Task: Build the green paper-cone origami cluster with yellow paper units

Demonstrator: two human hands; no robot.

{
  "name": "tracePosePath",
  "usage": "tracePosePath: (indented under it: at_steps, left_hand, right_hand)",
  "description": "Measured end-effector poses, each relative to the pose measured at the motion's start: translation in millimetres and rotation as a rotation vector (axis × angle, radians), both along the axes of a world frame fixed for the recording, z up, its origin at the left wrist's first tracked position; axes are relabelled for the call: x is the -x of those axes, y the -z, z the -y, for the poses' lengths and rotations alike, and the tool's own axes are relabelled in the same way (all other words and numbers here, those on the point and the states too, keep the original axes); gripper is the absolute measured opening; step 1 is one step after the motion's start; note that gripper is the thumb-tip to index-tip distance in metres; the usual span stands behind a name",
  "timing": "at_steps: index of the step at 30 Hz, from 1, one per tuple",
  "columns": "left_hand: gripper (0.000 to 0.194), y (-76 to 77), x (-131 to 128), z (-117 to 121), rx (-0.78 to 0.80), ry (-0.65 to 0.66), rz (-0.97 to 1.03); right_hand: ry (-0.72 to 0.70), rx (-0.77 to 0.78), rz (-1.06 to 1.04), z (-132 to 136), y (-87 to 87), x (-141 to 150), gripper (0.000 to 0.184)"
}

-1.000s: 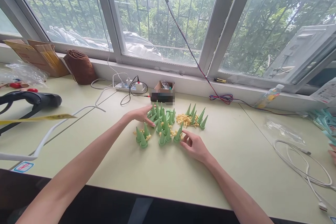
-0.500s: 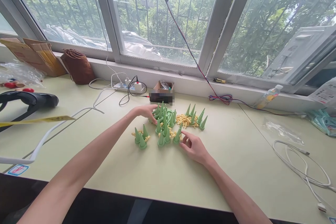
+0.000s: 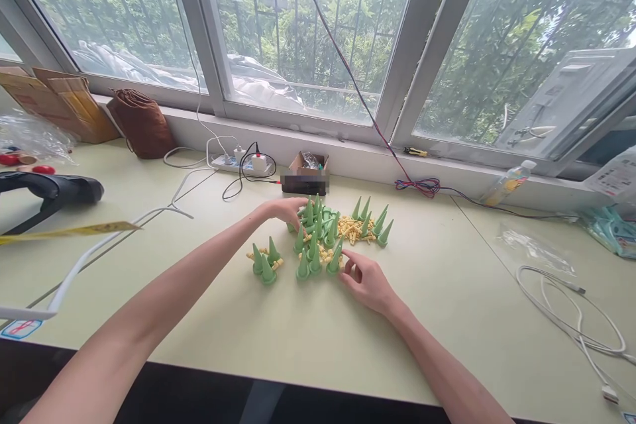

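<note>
Several small green cones (image 3: pixel 314 258) and pale-yellow small pieces stand and lie in a cluster at the middle of the table. My left hand (image 3: pixel 291 211) curves around the left rear of the thickest group of cones (image 3: pixel 318 215), touching it; its fingertips are partly hidden among them. At the cluster's front right, my right hand (image 3: pixel 366 279) has its thumb and forefinger apart beside a green cone (image 3: pixel 334 261), at or very near its side. A separate trio of cones (image 3: pixel 267 270) stands to the left with a few yellow pieces. More cones (image 3: pixel 383 233) surround a yellow heap (image 3: pixel 352 230) on the right.
A small open box (image 3: pixel 307 173) and a power strip (image 3: pixel 241 162) sit by the window. A brown pouch (image 3: pixel 140 124) and a black headset-like object (image 3: pixel 54 195) are at left. A bottle (image 3: pixel 510 183) and a white cable (image 3: pixel 561 321) lie at right.
My left hand has shifted to the right, and the rear group of green cones has slid right with it, closer to the yellow heap. My right hand has hardly moved.
</note>
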State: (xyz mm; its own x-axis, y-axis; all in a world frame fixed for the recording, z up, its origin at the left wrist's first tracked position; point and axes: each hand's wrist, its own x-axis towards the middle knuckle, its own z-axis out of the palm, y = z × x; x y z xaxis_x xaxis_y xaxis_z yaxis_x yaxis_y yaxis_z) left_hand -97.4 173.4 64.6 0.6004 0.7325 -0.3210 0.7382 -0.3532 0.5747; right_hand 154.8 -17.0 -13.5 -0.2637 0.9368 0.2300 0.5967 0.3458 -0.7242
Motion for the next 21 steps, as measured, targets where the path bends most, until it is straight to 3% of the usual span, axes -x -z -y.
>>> tracePosePath:
  at_steps: [21]
  left_hand:
    - [0.109,-0.3,-10.9,2.8,0.052,0.047,0.087]
  right_hand:
    - [0.0,-0.009,0.001,-0.4,1.0,3.3,0.047]
